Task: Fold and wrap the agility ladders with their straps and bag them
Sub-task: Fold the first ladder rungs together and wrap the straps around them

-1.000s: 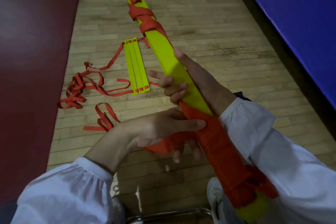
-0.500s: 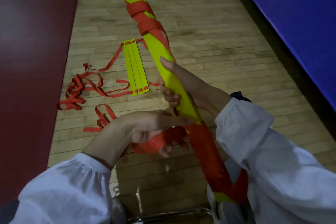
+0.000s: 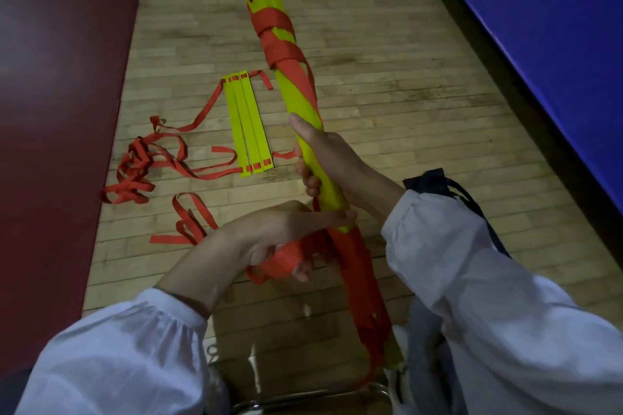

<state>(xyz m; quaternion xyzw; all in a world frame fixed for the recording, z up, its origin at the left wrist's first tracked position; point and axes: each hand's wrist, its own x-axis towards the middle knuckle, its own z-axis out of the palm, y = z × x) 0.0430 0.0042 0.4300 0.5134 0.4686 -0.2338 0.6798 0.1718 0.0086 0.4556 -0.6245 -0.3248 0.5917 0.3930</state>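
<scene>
Ladder bundle, long axis away, far end leftward

Yellow rung bundle was smooth plastic with a faint sheen on its flat faces; loose rungs looked the same. Red strap was woven cloth, matt, softly creased. Floor was narrow wood boards, finish worn, scuffed and dull in patches. Sleeves were thin white cloth, matt. Tube at bottom edge was polished metal, glossy. Blue pad looked smooth

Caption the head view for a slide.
Right hand grips the yellow rung bundle; left hand holds red strap beside it; second ladder lies on wooden floor.
</scene>
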